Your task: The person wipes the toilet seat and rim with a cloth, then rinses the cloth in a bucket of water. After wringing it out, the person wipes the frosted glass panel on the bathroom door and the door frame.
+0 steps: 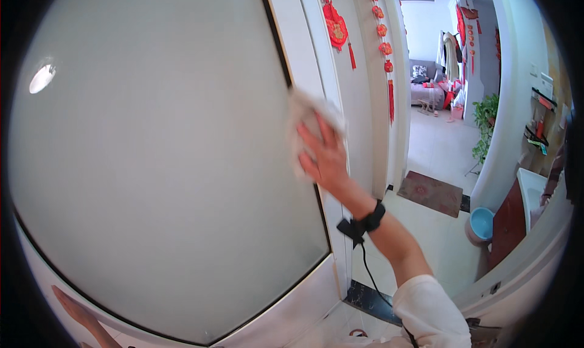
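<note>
cloth: blurred, middle covered by right hand
right hand: palm hidden, fingertips soft
left hand: contact with door frame can't tell; forearm cut by lower edge
glass panel: top cut off
cable: partly behind sleeve
shelf items: too small to tell

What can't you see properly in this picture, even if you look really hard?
All in the head view:
- White cloth: blurred, and partly hidden under the right hand.
- Behind the glass panel: the cloudy glass hides it.
- Left hand: near the dark rim, seen side-on, so I can't tell whether it touches anything.
- Grey sofa: some things on it look too small to name.
</note>
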Demonstrator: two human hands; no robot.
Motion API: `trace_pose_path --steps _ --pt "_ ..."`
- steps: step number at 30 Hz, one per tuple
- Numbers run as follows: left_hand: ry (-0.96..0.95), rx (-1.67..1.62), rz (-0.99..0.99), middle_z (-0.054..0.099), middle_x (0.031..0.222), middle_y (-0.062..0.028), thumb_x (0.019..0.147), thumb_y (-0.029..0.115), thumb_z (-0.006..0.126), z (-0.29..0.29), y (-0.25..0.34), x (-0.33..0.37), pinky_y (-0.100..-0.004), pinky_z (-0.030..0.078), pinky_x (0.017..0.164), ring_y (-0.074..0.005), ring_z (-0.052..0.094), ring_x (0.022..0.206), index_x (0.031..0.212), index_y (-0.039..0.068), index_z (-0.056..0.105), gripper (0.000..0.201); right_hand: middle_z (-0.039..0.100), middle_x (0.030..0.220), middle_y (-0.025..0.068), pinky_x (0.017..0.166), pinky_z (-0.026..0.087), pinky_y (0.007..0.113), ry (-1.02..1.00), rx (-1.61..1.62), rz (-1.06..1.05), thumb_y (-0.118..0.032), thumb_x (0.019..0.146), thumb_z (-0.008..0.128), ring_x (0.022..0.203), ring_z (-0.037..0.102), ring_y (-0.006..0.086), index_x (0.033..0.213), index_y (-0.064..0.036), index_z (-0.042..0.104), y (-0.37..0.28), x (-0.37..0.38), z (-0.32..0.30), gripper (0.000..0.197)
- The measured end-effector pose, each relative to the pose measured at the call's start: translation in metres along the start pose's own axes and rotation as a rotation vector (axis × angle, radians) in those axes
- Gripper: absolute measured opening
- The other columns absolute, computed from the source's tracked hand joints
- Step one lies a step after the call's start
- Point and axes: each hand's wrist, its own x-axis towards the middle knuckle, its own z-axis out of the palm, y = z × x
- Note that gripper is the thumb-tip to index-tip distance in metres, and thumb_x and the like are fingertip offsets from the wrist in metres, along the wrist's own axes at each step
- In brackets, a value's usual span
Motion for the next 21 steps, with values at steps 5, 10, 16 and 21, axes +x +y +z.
trace_pose_path --steps 5,10,16,21 --pt "-0.033 -0.079 -0.025 0.037 0.148 -0.0102 0.101 0.043 0.032 -0.005 -0.025 0.011 -0.0349 0.020 0.114 -0.0250 0.032 0.137 0.143 0.006 0.039 0.056 0.036 0.145 0.0167 0.102 0.038 0.042 0.113 0.084 -0.153 -0.014 0.080 0.064 0.126 0.040 0.0412 0.131 -0.0194 0.055 0.004 0.173 -0.003 0.052" --pt "-0.037 -0.071 0.009 0.037 0.148 -0.0105 0.102 0.037 0.034 -0.006 -0.045 0.014 -0.0335 0.019 0.114 -0.0240 0.032 0.137 0.142 0.003 0.039 0.053 0.037 0.144 0.0180 0.099 0.040 0.042 0.045 0.039 -0.144 -0.013 0.078 0.062 0.124 0.041 0.0396 0.131 -0.0194 0.055 0.002 0.141 -0.008 0.054" --pt "-0.026 -0.161 -0.020 0.036 0.148 -0.0101 0.101 0.038 0.037 -0.003 -0.053 0.013 -0.0324 0.021 0.114 -0.0223 0.033 0.136 0.141 0.001 0.038 0.054 0.051 0.127 0.0244 0.087 0.049 0.041 -0.119 0.084 -0.122 -0.012 0.068 0.066 0.108 0.055 0.0386 0.121 -0.0119 0.063 0.003 0.000 -0.018 0.053" --pt "-0.043 -0.351 -0.098 0.037 0.147 -0.0105 0.101 0.039 0.040 -0.002 -0.062 0.016 -0.0322 0.023 0.113 -0.0225 0.034 0.135 0.141 0.000 0.037 0.056 0.053 0.125 0.0200 0.088 0.046 0.044 -0.009 0.125 -0.196 -0.015 0.070 0.066 0.109 0.055 0.0375 0.125 -0.0168 0.060 0.010 0.067 -0.015 0.055"
